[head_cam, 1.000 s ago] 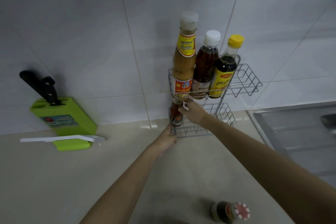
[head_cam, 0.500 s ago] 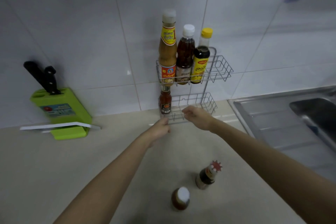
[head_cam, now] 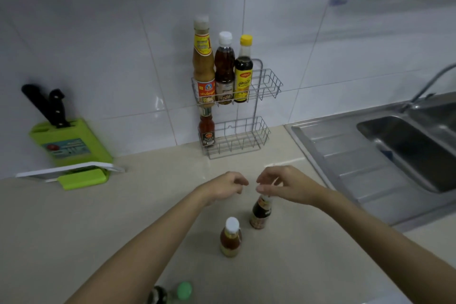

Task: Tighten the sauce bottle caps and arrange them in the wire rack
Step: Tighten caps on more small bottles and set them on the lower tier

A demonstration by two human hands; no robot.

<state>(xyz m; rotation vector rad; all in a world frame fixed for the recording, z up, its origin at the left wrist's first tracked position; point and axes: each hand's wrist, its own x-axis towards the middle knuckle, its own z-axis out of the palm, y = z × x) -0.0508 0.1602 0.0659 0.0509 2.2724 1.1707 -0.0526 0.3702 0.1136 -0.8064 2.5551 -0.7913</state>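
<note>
Both hands have been withdrawn from the wire rack; left hand empty, right hand curled open above the dark bottle for cap tightening.

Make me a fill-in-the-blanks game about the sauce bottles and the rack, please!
The top shelf of the wire rack holds ___ bottles.
The bottom shelf holds ___ bottle, the red sauce bottle.
The bottle on the right of the top shelf, the soy bottle, has a ___ cap.
The knife block is ___.

Missing words: three; one; yellow; green
</note>
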